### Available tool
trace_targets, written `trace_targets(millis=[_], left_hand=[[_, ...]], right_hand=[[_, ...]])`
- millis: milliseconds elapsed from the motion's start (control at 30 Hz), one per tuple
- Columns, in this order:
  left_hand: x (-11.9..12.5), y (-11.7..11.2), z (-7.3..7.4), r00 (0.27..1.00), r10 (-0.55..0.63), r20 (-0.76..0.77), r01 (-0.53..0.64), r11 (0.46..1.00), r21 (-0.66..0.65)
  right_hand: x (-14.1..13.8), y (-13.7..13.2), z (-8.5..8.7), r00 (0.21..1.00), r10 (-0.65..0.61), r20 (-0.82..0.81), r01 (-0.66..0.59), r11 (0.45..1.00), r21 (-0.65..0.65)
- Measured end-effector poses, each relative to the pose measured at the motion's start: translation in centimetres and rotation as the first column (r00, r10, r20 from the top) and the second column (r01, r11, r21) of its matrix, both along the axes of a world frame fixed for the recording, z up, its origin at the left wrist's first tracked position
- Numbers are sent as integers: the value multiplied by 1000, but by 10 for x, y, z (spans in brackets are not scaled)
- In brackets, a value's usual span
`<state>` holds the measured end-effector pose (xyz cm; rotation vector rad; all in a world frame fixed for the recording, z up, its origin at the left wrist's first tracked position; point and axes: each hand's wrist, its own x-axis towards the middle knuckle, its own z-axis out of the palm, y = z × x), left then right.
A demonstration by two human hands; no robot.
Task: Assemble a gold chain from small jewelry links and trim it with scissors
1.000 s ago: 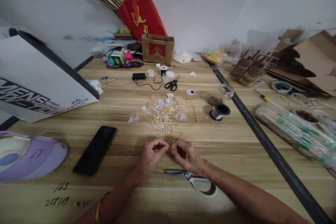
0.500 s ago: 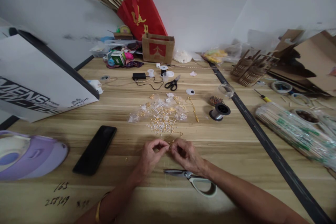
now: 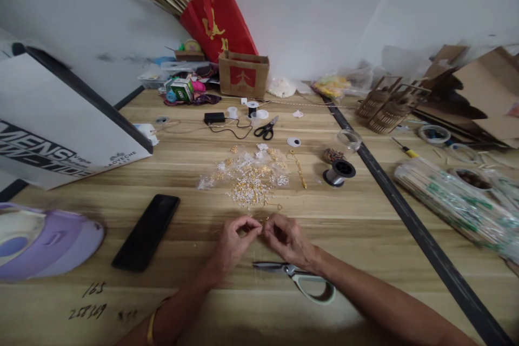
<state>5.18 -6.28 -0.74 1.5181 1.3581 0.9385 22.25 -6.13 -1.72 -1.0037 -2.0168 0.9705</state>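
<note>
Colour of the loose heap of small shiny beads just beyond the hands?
The bead heap mixes gold with clear or silvery white; best in the head view.

A slender gold-coloured chain (image 3: 272, 205) lies loosely on the wood, thin as thread, its far stretch slack and slightly curved. That far end finishes in a small open ring (image 3: 279, 207) of the same colour, lying flat just short of the scattered beads (image 3: 250, 190). The near part, with tiny gold-coloured bits (image 3: 266, 219), comes to the narrow gap between the left hand (image 3: 233, 238) and right hand (image 3: 288, 240), whose fingertips pinch it; there the detail is too small to make out
</note>
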Motion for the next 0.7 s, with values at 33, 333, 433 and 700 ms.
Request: trace_targets(millis=[33,333,433,700], left_hand=[[0,0,0,1000,2,-1,-2,1000,-2],[0,-1,-1,1000,1,-20,-1,1000,-3],[0,-1,0,1000,3,-18,-3,1000,9],[0,0,-1,999,24,-29,-23,999,39]], right_hand=[[0,0,0,1000,1,0,-1,1000,1],[0,1,-3,1000,-20,-11,20,1000,1],[0,0,-2,1000,-18,-13,18,1000,12],[-1,0,3,1000,17,-5,-17,999,38]])
